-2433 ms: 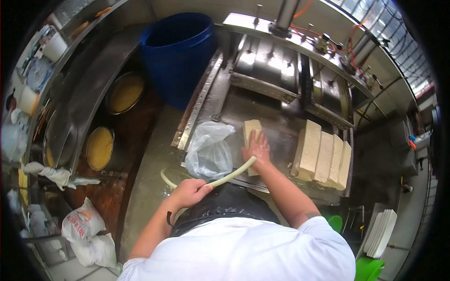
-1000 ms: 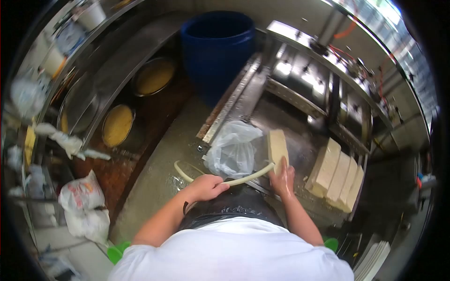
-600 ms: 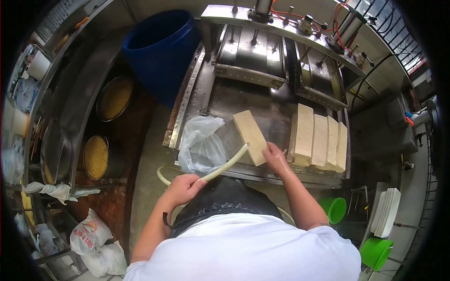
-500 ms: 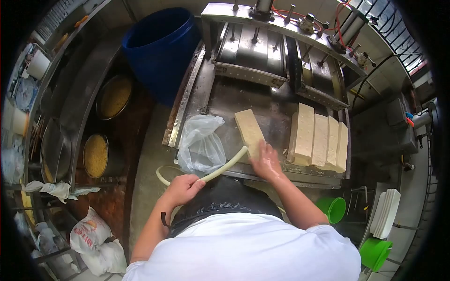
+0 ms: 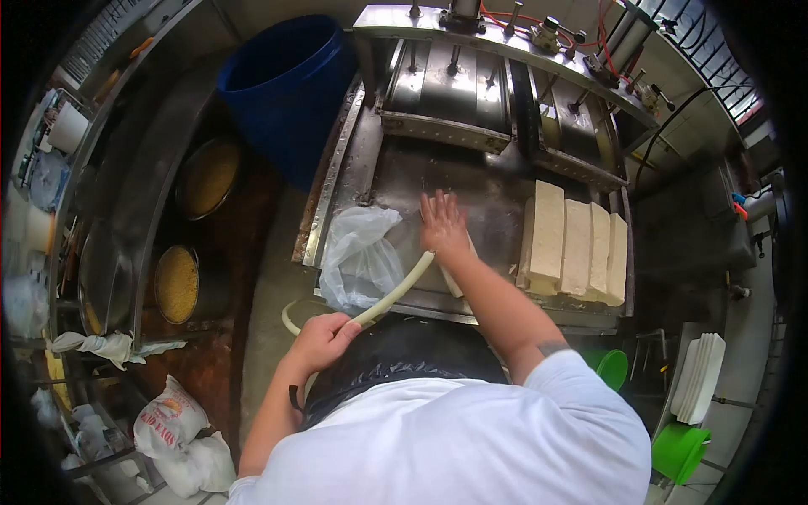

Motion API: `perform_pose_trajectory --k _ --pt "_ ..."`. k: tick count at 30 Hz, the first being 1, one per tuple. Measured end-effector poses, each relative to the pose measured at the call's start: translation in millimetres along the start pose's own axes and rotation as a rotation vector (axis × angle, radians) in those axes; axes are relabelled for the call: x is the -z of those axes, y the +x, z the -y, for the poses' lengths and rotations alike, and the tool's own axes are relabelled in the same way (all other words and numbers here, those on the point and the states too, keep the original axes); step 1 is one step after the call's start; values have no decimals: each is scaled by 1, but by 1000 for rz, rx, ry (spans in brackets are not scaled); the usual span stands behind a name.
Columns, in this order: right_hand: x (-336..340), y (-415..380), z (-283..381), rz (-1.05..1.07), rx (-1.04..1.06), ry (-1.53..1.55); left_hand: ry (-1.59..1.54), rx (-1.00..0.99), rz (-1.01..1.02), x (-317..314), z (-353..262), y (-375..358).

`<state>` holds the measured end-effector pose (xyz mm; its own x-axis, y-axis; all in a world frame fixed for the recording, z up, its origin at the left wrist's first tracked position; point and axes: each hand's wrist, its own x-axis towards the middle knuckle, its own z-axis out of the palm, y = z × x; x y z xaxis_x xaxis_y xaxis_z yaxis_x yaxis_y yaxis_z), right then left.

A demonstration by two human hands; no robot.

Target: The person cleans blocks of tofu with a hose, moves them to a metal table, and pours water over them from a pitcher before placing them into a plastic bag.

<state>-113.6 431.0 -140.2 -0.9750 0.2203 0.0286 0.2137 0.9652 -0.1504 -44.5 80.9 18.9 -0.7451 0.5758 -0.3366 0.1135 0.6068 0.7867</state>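
My left hand is closed around a pale green hose, whose free end points up beside my right wrist. My right hand lies flat with fingers extended over the far part of a long cream block of what looks like tofu, hiding most of it. The block rests on the wet metal table. A row of several similar tofu blocks stands to the right. Left of the hose sits a crumpled clear plastic bag.
A metal press with rods and red air lines spans the table's back. A blue barrel stands behind left. Pots of yellowish contents are on the left; green buckets and white slabs are lower right.
My right hand has slid forward along the tofu block, from its near end to its far part, and now covers more of it. The left hand still grips the hose.
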Motion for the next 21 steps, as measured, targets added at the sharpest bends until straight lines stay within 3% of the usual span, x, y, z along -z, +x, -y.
perform_pose_trajectory --k 1,6,10,12,16,19,21 --pt "-5 -25 -3 -46 24 -98 -9 -2 0 0 3 0" --pt "47 -127 -5 176 -174 65 9 31 34 -2 12 -1" --pt "66 -86 6 315 -263 128 33 14 82 -3 9 4" --pt "25 -39 6 173 -257 123 46 -37 85 -6 7 8" --pt "17 30 9 132 -135 65 38 -67 102 -2 -9 12" --pt "12 13 -1 123 -39 13 92 -78 127 1 -11 14" --pt "20 -19 -7 99 1 13 32 -68 7 -3 -6 11"
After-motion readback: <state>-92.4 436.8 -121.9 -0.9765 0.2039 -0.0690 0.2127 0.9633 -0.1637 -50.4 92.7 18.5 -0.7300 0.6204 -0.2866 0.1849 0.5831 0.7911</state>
